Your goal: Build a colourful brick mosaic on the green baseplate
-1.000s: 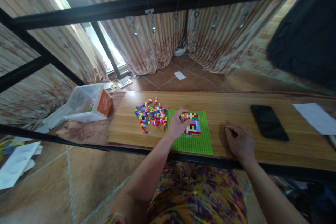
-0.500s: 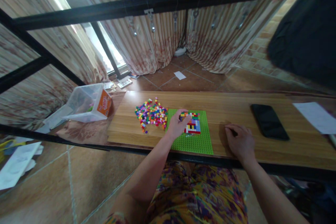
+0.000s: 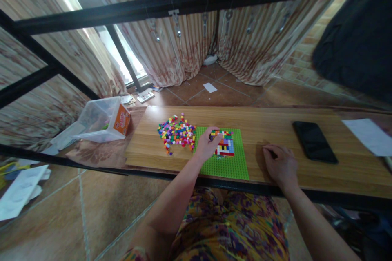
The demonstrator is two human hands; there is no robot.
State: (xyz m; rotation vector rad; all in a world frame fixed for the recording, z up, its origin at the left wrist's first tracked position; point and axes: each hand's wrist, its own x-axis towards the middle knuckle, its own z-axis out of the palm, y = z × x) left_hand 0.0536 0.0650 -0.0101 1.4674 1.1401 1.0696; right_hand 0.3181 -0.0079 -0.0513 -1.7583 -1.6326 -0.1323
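A green studded baseplate (image 3: pixel 225 169) lies on the wooden table in front of me. On its upper part sits a build of small coloured toy bricks (image 3: pixel 226 147), with red, white, blue and yellow rows. My left hand (image 3: pixel 207 142) reaches over the left side of this build, thumb and fingers curled down onto its top rows. Whatever is between the fingertips is too small and covered to make out. To the right of the baseplate, my right hand (image 3: pixel 281 165) rests on the table, loosely curled, thumb and index tips close together, holding nothing visible.
Loose coloured bricks (image 3: pixel 177 132) lie in a pile left of the baseplate. A clear plastic box (image 3: pixel 101 120) with an orange label stands at the table's left end. Right of my right hand lie a black phone (image 3: pixel 314 142) and white paper (image 3: pixel 367 135). A dark metal bar (image 3: pixel 196 3) crosses beyond.
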